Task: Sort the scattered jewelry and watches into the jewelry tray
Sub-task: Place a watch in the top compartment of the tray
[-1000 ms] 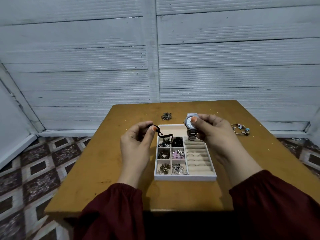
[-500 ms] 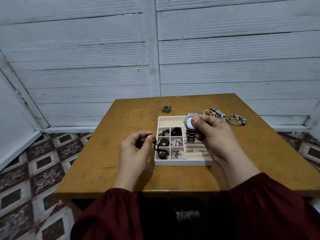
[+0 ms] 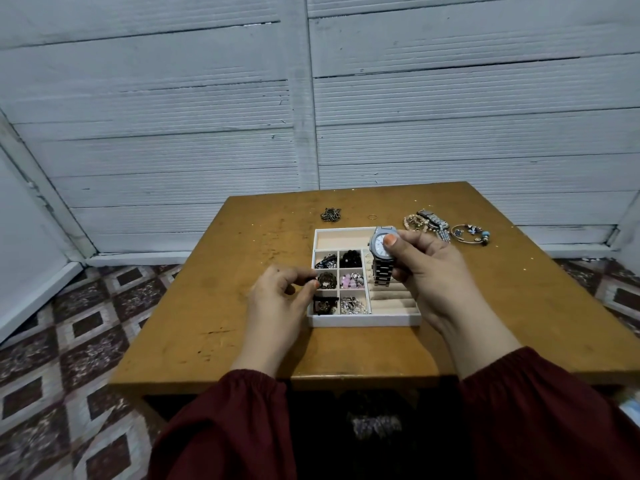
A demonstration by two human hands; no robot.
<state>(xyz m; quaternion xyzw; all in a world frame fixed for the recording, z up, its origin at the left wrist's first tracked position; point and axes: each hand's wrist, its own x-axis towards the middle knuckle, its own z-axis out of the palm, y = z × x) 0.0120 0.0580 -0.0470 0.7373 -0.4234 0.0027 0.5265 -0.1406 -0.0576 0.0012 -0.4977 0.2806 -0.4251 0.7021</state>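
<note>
A white jewelry tray (image 3: 363, 320) sits mid-table, with small left compartments full of jewelry and beige ring rolls on the right. My left hand (image 3: 277, 303) is at the tray's left edge, thumb and forefinger pinched on a black cord piece (image 3: 323, 304). The cord hangs into the front-left compartment. My right hand (image 3: 429, 271) holds a silver watch (image 3: 381, 258) upright by its case, thumb on the white dial. The watch is over the far end of the ring rolls, its metal band hanging down.
Loose pieces lie on the wooden table (image 3: 242, 323) beyond the tray: a dark chain pile (image 3: 331, 214), a thin ring (image 3: 372, 216), a beaded bracelet (image 3: 414, 221), a second watch (image 3: 433, 222) and a charm bangle (image 3: 471, 233). A white panelled wall stands close behind.
My left hand carried the black cord from above the tray's far left down to the front-left compartment. My right hand kept the watch over the tray. The view pulled back.
</note>
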